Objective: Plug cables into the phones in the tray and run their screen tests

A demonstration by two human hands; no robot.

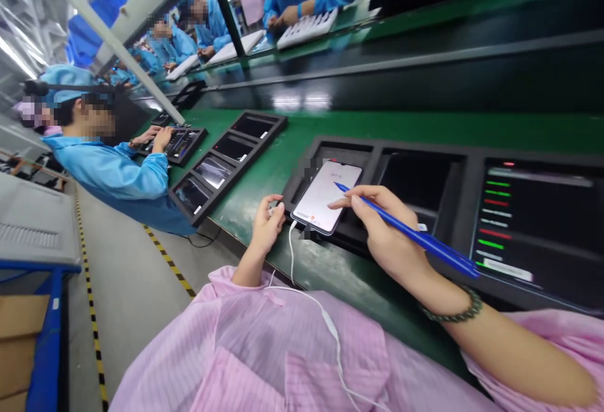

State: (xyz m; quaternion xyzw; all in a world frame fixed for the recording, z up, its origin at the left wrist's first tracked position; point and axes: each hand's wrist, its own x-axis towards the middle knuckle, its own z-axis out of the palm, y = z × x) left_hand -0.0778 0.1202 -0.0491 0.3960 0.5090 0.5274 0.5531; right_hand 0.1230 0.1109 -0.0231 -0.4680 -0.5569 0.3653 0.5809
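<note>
A smartphone [325, 195] with a lit white screen lies tilted across the left compartment of a black foam tray [302, 167]. A white cable [291, 251] is plugged into its lower end. My right hand [391, 229] is closed around a blue pen [410, 228], whose tip is over the screen. One finger of that hand is stretched out onto the screen or just above it; I cannot tell which. Beside the tray's left corner, my left hand [268, 223] has its thumb and curled fingers close together. Whatever might be between them is hidden.
Another dark phone [415, 179] and one showing coloured lines [542, 223] lie in the same tray. Left of it stands a second tray [257, 154] holding several phones. A co-worker in blue [113, 167] handles another tray. The green bench edge [236, 236] runs before me.
</note>
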